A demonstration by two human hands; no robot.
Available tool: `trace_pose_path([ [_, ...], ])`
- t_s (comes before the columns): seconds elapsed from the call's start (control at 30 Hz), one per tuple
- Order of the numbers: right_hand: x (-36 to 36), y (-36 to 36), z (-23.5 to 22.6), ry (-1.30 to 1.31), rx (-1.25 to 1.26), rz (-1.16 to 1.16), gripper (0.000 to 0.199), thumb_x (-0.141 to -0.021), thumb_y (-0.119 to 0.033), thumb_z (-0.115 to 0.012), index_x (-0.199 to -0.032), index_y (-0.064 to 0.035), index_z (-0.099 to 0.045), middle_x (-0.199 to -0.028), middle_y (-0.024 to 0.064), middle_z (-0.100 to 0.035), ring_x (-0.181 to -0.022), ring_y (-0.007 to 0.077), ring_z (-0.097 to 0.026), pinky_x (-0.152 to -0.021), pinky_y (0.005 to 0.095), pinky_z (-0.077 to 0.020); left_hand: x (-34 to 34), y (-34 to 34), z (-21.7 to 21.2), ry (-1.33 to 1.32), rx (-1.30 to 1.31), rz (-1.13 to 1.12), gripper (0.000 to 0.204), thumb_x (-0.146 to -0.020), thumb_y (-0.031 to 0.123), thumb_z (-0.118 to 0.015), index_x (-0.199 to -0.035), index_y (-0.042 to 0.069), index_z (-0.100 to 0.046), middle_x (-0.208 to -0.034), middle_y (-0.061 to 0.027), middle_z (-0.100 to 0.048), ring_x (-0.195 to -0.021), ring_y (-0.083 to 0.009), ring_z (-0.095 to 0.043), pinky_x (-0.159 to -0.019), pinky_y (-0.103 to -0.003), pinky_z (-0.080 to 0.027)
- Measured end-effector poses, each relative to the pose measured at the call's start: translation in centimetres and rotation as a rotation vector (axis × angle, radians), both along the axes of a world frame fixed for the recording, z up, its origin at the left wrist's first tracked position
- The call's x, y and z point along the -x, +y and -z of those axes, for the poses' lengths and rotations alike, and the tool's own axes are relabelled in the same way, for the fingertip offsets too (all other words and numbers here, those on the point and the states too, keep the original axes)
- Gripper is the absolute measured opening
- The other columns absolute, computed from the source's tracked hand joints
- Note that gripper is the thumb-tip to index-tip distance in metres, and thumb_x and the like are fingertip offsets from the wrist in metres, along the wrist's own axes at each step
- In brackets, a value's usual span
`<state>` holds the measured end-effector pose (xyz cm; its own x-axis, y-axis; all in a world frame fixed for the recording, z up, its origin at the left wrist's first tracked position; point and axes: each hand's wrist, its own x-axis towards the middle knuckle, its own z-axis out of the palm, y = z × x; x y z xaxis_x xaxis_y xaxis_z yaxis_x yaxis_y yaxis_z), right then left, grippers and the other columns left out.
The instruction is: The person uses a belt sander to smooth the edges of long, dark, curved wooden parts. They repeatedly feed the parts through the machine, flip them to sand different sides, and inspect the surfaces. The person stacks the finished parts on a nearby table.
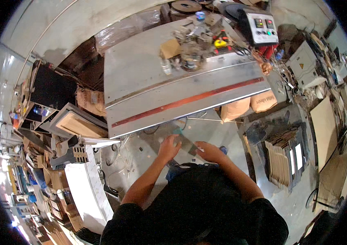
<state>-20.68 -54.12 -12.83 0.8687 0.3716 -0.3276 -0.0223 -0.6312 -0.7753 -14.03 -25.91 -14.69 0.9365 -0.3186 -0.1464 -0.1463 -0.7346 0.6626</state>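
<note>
Hands (169,148) (209,152) apart, grey table (136,67) beyond them

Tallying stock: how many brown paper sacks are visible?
3: one brown paper sack left of the grey worktable; second sack and third sack at its right front edge. More may be hidden.

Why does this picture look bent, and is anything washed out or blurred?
Head view: the fisheye lens bends straight edges toward the black rim; head view: the white panel at left is glaringly bright; head view: the left hand and right hand look soft, and what lies between them is unclear.
</note>
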Motion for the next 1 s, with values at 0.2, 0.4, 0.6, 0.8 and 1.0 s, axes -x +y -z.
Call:
trace_pose_path([
  [0.2, 5.0, -16.3, 7.0, 0.026, 0.204, 0.299, 0.054, -0.105, -0.035, -0.063, -0.151, -0.0070, -0.063, -0.140, 0.0258, -0.070, -0.128, 0.0474, -0.067, -0.109, 0.0543, -0.0544, -2.3, -18.0, -3.7, 0.120, 0.245, 0.091, 0.044, -0.101, 0.029, -0.076, -0.138, 0.004, -0.071, -0.133, -0.0222, -0.072, -0.129, -0.0386, -0.067, -0.111, -0.049, -0.053],
  [0.4, 3.9, -24.8, 3.9, 0.110, 0.192, 0.631, 0.051, -0.102, -0.031, -0.065, -0.146, -0.0062, -0.066, -0.136, 0.0239, -0.073, -0.124, 0.0450, -0.070, -0.106, 0.0546, -0.0561, -4.3, -27.5, -1.4, -0.055, 0.118, 0.637, 0.041, -0.097, 0.021, -0.078, -0.133, 0.003, -0.071, -0.130, -0.0226, -0.073, -0.125, -0.0427, -0.068, -0.107, -0.051, -0.054],
  [0.6, 5.4, -27.9, 4.1, 0.195, 0.285, 0.900, 0.049, -0.099, -0.029, -0.066, -0.144, -0.0083, -0.067, -0.132, 0.0221, -0.074, -0.120, 0.0449, -0.072, -0.102, 0.0558, -0.0582, -9.1, -38.3, 0.1, 0.078, 0.093, 0.935, 0.040, -0.096, 0.020, -0.078, -0.132, 0.003, -0.072, -0.130, -0.0217, -0.073, -0.127, -0.0441, -0.067, -0.109, -0.051, -0.053],
  [0.8, 10.4, -31.2, 4.7, 0.286, 0.236, 1.044, 0.052, -0.101, -0.030, -0.065, -0.148, -0.0091, -0.065, -0.133, 0.0254, -0.073, -0.122, 0.0470, -0.070, -0.103, 0.0563, -0.0570, -13.6, -54.3, -2.3, -0.016, 0.148, 1.237, 0.040, -0.096, 0.020, -0.078, -0.131, 0.001, -0.071, -0.135, -0.0218, -0.071, -0.128, -0.0432, -0.066, -0.111, -0.051, -0.052],
  [1.0, 20.6, -37.4, 7.1, 0.273, 0.190, 1.572, 0.053, -0.101, -0.036, -0.066, -0.146, -0.0064, -0.068, -0.132, 0.0274, -0.074, -0.121, 0.0480, -0.070, -0.103, 0.0550, -0.0571, -11.4, -68.8, -3.8, -0.029, 0.189, 1.360, 0.042, -0.098, 0.021, -0.076, -0.134, 0.001, -0.071, -0.135, -0.0222, -0.072, -0.130, -0.0426, -0.066, -0.114, -0.049, -0.051],
])
